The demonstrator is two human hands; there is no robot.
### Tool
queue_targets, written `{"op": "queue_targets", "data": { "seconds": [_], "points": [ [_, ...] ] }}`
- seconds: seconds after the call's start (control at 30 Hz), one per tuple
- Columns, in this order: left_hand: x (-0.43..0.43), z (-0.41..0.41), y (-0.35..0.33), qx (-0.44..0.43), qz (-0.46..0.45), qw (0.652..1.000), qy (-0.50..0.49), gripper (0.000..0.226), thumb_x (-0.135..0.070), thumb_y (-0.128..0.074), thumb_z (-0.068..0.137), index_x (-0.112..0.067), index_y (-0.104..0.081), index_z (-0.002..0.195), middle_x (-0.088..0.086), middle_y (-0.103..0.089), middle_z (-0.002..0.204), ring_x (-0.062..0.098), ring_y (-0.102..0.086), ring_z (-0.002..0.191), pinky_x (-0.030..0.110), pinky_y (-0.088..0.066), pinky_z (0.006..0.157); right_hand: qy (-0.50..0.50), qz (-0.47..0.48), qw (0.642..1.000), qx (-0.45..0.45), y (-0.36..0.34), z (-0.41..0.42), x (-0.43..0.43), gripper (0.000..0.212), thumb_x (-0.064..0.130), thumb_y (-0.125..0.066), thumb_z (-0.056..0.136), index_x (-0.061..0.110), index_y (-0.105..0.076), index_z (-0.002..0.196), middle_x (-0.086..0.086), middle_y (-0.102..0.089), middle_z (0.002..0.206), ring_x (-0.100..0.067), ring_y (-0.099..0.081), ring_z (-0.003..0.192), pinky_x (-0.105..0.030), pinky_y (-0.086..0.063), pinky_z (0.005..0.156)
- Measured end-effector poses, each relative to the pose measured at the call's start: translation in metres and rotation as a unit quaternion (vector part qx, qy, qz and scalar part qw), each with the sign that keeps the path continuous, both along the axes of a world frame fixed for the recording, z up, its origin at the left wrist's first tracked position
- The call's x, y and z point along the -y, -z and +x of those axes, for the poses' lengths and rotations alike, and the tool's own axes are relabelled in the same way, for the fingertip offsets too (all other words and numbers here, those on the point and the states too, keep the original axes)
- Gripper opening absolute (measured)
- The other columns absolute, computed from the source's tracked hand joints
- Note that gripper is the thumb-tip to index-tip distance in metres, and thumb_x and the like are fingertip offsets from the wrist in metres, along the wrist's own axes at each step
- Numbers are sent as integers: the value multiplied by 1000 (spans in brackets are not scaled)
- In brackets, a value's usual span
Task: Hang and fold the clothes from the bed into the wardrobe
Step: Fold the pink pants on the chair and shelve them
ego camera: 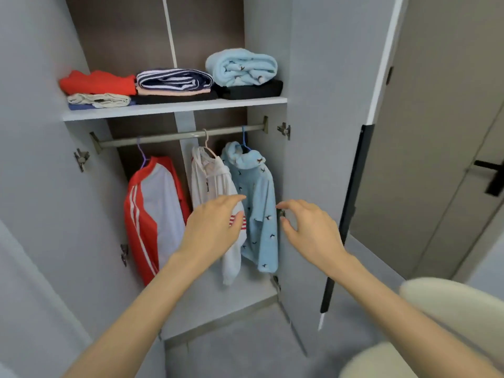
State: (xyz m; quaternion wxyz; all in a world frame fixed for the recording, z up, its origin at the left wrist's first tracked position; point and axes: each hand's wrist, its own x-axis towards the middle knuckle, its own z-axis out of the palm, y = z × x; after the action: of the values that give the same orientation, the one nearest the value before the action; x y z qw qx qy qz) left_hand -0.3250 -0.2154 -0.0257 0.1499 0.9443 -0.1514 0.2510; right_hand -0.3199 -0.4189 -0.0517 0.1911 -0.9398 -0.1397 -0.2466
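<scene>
Below the rail (174, 136), the white top (211, 184) and blue fleece top (256, 203) look light and limp, best taken at the hanger shoulders. Left hand (215, 227) and right hand (311, 230) hover near them, fingers (231, 199) loosely apart, empty.

Bedroom in a home: an open grey wardrobe (313, 105) fills the view, with folded clothes (174, 80) stacked on its shelf (174, 108) at 12 o'clock, garments (155, 203) on hangers from the rail (169, 136) beneath, and a room door (436, 132) with a black handle (491, 178) at 3 o'clock.
</scene>
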Motion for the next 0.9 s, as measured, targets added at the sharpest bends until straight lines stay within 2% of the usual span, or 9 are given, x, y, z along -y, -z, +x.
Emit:
{"op": "queue_targets", "data": {
  "seconds": [0.1, 0.27, 0.5, 0.7, 0.83, 0.9],
  "points": [
    [46, -10, 27, -37, -1, 998, 47, 39, -32, -47, 97, -27, -51, 135, -4, -58, 132, 20, -56, 114, 34, -45, 91, 44, 7, 998, -38, 28, -31, 45, 32, 28, -48, 97, 27, -55, 128, 6, -62, 123, -21, -57, 110, -32, -43, 80],
    [136, -22, 73, -91, 16, 988, 125, 39, -32, -46, 98, -27, -49, 137, -4, -55, 135, 22, -52, 120, 35, -42, 92, 137, 30, 985, -99, 73, -81, 130, 33, 25, -49, 97, 25, -54, 129, 4, -61, 124, -22, -56, 112, -35, -47, 84],
    [282, -51, 141, -164, 46, 957, 236, 38, -31, -47, 97, -26, -51, 135, -3, -59, 129, 23, -57, 113, 34, -44, 85, 271, 90, 946, -154, 149, -166, 254, 32, 22, -50, 97, 23, -56, 128, 2, -59, 126, -22, -57, 110, -35, -46, 80],
    [400, -92, 197, -230, 95, 899, 360, 39, -28, -46, 98, -23, -49, 137, 1, -57, 133, 24, -55, 116, 35, -42, 89, 411, 136, 879, -202, 214, -256, 335, 32, 23, -52, 96, 22, -56, 127, 1, -59, 124, -22, -58, 109, -30, -42, 72],
    [470, -129, 233, -272, 116, 852, 432, 38, -25, -45, 98, -23, -50, 136, -1, -57, 132, 21, -53, 119, 35, -43, 96, 491, 175, 818, -243, 250, -322, 371, 35, 20, -53, 93, 21, -56, 128, -2, -57, 126, -25, -56, 110, -34, -46, 79],
    [502, -151, 251, -291, 135, 826, 463, 38, -25, -44, 98, -24, -49, 136, -2, -57, 132, 22, -53, 118, 37, -45, 94, 524, 203, 787, -256, 268, -356, 384, 36, 18, -53, 93, 19, -55, 129, -2, -55, 129, -24, -54, 114, -33, -45, 82]
  ]
}}
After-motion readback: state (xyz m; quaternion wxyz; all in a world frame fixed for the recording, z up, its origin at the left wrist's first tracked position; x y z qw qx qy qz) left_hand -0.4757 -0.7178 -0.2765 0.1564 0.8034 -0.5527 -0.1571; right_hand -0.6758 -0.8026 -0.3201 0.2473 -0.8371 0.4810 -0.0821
